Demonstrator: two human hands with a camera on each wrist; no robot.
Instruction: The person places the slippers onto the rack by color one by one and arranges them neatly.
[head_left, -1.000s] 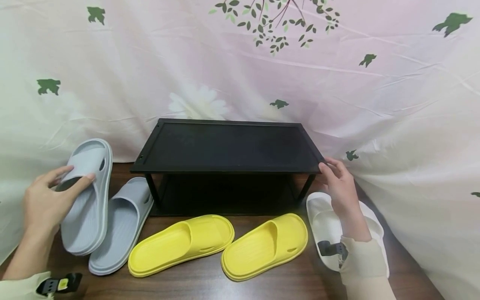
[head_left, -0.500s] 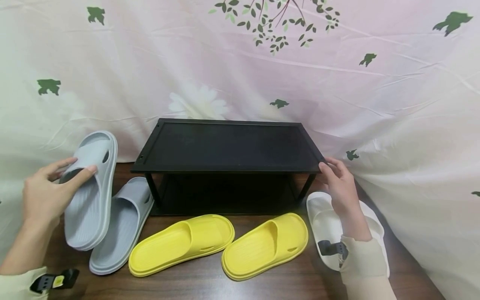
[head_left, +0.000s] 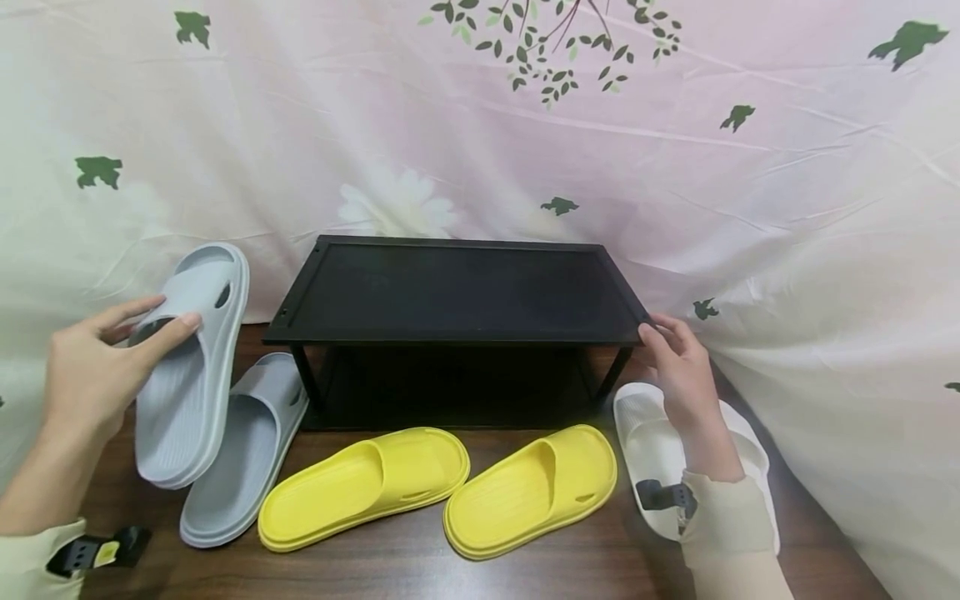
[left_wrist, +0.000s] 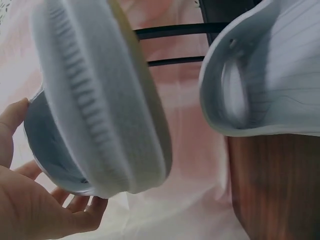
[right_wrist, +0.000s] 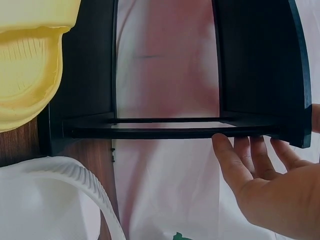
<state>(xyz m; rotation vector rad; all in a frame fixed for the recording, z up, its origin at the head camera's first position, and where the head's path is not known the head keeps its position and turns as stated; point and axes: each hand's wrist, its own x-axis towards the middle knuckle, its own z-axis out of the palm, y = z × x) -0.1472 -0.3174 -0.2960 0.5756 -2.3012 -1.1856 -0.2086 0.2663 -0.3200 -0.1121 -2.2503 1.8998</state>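
My left hand (head_left: pixel 93 371) grips a light grey slipper (head_left: pixel 178 408) at its strap, thumb on one side and fingers on the other. The slipper is raised and tilted, toe toward the back; in the left wrist view its sole edge faces the camera. Its mate, another grey slipper (head_left: pixel 232 467), lies on the table just right of it, against the left leg of a black two-tier shoe rack (head_left: pixel 457 287). My right hand (head_left: pixel 682 379) holds the rack's front right corner; in the right wrist view its fingers (right_wrist: pixel 235 165) touch the side bar beneath the top shelf.
Two yellow slippers, a left one (head_left: pixel 360 492) and a right one (head_left: pixel 528 500), lie in front of the rack. White slippers (head_left: pixel 641 417) are partly hidden under my right forearm. A patterned cloth (head_left: pixel 480 167) hangs behind. Brown wood table (head_left: pixel 375 575) shows along the front.
My left hand has lifted the grey slipper upward and a little to the right, away from its mate. The right hand and the rack have not visibly moved.
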